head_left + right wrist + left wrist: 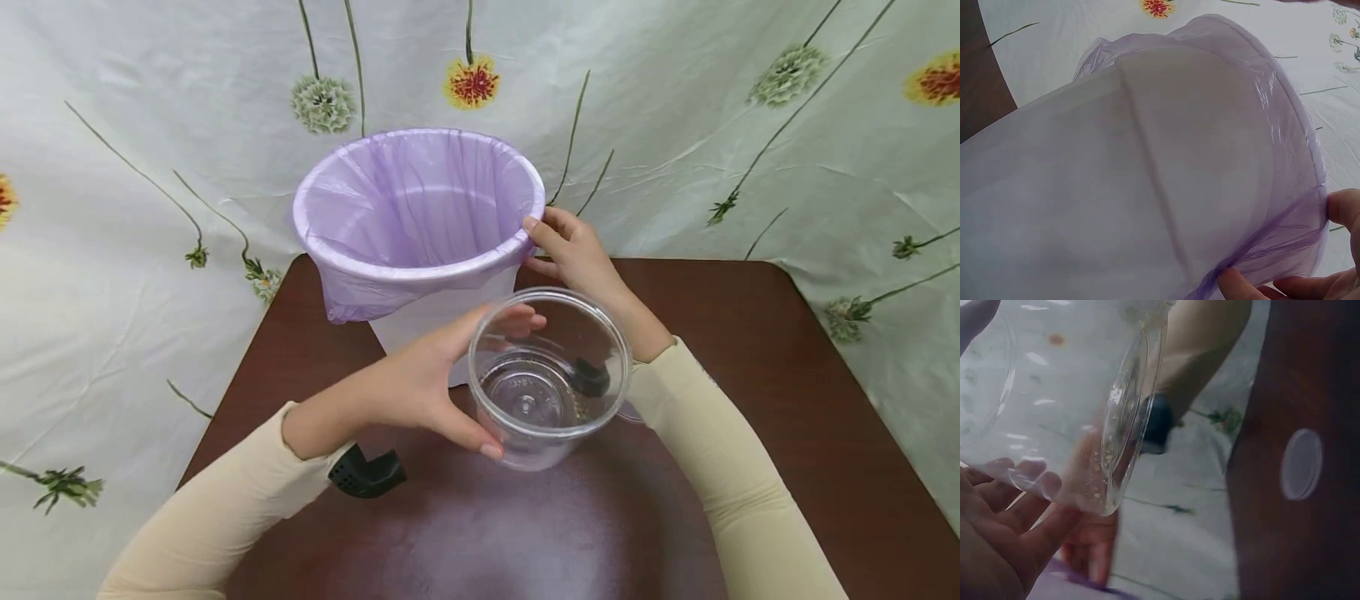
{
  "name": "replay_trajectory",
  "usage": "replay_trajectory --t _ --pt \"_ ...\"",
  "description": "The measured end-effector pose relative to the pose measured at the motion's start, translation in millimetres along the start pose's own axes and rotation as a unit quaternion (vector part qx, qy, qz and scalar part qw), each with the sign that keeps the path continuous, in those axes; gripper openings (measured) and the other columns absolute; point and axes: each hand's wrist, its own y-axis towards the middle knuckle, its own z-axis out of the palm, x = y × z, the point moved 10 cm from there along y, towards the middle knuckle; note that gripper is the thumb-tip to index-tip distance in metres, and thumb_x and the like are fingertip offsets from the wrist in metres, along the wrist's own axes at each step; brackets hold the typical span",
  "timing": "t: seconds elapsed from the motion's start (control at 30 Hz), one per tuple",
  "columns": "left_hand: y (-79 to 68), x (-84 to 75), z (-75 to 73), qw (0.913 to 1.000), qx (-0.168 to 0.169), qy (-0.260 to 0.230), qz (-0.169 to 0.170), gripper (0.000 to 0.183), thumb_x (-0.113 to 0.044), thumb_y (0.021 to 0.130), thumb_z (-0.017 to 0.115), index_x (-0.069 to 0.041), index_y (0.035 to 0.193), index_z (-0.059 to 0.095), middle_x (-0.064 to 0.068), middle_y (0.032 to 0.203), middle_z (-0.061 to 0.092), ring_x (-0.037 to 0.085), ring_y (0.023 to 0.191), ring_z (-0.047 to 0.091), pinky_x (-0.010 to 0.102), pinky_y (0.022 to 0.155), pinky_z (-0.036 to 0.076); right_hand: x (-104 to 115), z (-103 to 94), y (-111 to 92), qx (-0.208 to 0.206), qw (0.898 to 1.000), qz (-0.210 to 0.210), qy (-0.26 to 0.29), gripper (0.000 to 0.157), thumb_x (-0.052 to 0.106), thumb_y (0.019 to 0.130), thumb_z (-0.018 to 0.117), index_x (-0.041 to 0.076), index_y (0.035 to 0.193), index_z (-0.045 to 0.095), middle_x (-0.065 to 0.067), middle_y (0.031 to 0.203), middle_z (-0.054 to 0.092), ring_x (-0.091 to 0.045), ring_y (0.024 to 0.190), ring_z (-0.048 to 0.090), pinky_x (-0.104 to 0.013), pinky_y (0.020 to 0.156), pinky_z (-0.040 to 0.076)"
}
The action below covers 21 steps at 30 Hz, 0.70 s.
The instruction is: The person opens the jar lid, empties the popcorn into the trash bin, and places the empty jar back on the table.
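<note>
My left hand [420, 383] grips a clear plastic tub [525, 454] by its side, fingers behind and thumb in front, above the table. The tub has no lid on and leans so its mouth faces up toward the head camera. Small crumbs [1096, 481] cling near its bottom in the left wrist view. At the back, my right hand [573, 250] pinches the rim of a white bin [427, 321], thumb on top and fingers below. A thin purple liner [352, 292] covers the bin's rim and folds down outside; in the right wrist view, fingers hold its gathered edge.
A clear round lid [1302, 464] lies on the dark brown table [750, 358], mostly hidden behind the tub and right sleeve in the head view. Behind the table hangs a pale flowered cloth [675, 125]. Black wrist cameras [367, 472] sit at the cuffs.
</note>
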Motion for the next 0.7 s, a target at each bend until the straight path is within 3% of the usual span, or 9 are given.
replay_trajectory --t 0.17,0.4,0.57,0.7 --pt "-9.7 35.2 32.7 0.9987 0.037 -0.028 -0.021 0.103 -0.014 0.057 0.085 -0.005 0.138 0.022 0.009 0.137 0.036 0.02 0.123 0.037 0.034 0.101 0.028 -2 1.2 1 0.002 1.0 -0.002 0.031 0.041 0.016 0.091 0.051 -0.006 0.125 0.043 -0.013 0.11 0.049 -0.024 0.106 0.05 -0.035 0.083 0.047" --pt "-24.1 76.7 68.4 0.9961 0.069 -0.037 -0.04 0.101 -0.02 0.06 0.083 -0.009 0.138 0.02 0.005 0.136 0.036 0.019 0.125 0.034 0.032 0.103 0.024 -2 2.6 3 -0.001 1.0 0.002 0.025 0.041 0.016 0.09 0.051 -0.005 0.124 0.044 -0.012 0.109 0.049 -0.024 0.106 0.05 -0.035 0.083 0.047" --pt "-35.4 107.7 89.4 0.9939 0.076 -0.049 -0.063 0.1 -0.017 0.06 0.082 -0.012 0.137 0.018 0.005 0.136 0.034 0.02 0.123 0.036 0.031 0.102 0.026 -3 0.3 2 -0.004 1.0 0.004 0.024 0.042 0.016 0.091 0.051 -0.005 0.126 0.043 -0.013 0.112 0.048 -0.024 0.107 0.05 -0.035 0.083 0.046" --pt "-43.9 133.2 100.7 0.9914 0.06 -0.065 -0.096 0.101 -0.017 0.06 0.083 -0.017 0.136 0.016 0.001 0.136 0.033 0.021 0.122 0.036 0.033 0.102 0.025 -3 -0.8 2 -0.004 1.0 0.004 0.026 0.041 0.016 0.091 0.051 -0.005 0.125 0.043 -0.013 0.112 0.049 -0.024 0.107 0.05 -0.035 0.083 0.046"
